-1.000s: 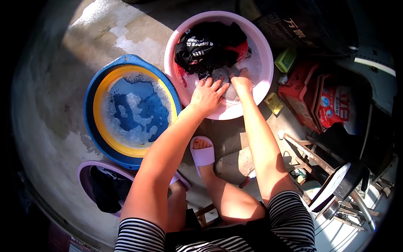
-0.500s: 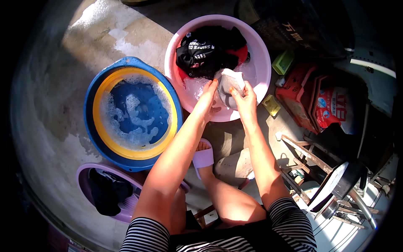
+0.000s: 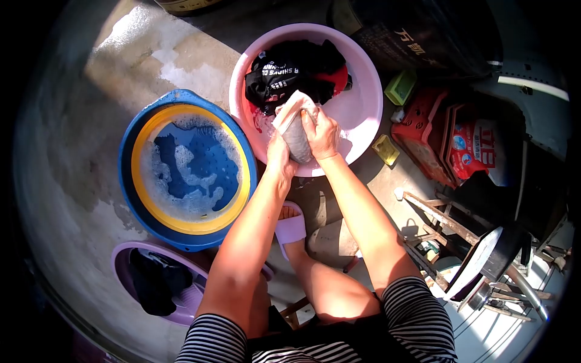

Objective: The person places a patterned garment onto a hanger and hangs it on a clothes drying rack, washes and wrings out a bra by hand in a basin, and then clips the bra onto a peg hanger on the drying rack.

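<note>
A wet grey and whitish cloth (image 3: 296,134) is bunched between my two hands, over the near side of the pink basin (image 3: 375,100). My left hand (image 3: 279,154) is closed round its lower left side, with the fingers partly hidden by it. My right hand (image 3: 322,133) grips it from the right, thumb on top. Behind them in the basin lies black clothing with white lettering (image 3: 281,71), with a red piece (image 3: 339,78) beside it and soapy water around.
At left stands a blue and yellow basin (image 3: 142,209) of sudsy water. Below it, a purple basin (image 3: 121,257) holds dark cloth. On the right are a green box (image 3: 399,88), a yellowish soap piece (image 3: 385,149), a red crate (image 3: 417,130) and a wooden stool frame (image 3: 442,218).
The cloth, first down in the water under my hands, has been lifted out and is now bunched nearer to me. Both hands have closed round it and moved slightly left.
</note>
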The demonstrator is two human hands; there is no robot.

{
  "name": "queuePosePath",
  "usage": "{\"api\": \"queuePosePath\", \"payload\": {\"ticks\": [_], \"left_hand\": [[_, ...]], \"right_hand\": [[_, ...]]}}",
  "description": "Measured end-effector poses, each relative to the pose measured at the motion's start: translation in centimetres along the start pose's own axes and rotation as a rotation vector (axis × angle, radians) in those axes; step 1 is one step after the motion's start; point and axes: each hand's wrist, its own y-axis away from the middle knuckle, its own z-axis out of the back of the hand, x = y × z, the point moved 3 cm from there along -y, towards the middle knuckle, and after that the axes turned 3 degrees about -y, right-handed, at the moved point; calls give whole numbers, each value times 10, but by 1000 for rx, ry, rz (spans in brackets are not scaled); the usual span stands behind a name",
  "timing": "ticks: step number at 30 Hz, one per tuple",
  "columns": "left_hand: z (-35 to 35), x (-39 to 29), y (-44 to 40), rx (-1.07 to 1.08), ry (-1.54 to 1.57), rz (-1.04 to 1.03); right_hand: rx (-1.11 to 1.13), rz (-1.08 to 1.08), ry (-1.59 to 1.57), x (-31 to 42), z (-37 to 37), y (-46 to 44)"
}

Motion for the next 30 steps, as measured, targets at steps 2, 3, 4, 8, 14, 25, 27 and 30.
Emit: {"api": "queuePosePath", "payload": {"ticks": [2,3,4,8,14,25,27,30], "left_hand": [[-19,-11,8,-186,-231,-8],[-13,-13,0,-165,-258,-29],[-11,-16,-2,-191,-253,23],[16,-7,-34,285,-49,-142],[-10,-19,19,-161,-559,-109],[-10,-27,49,-5,-921,-288],[-12,-28,52,15,-567,21],[-22,-34,53,231,1,260]], "right_hand": [[-16,-147,134,-19,-6,-9],[-70,-203,44,-3,-2,-9],[-84,-239,-7,5,-3,-7],[-46,-76,-366,62,1,26],[-126,-241,-123,-20,6,0],[-77,-120,53,15,77,24],[-29,136,68,47,71,31],[260,316,-35,82,55,46]]}}
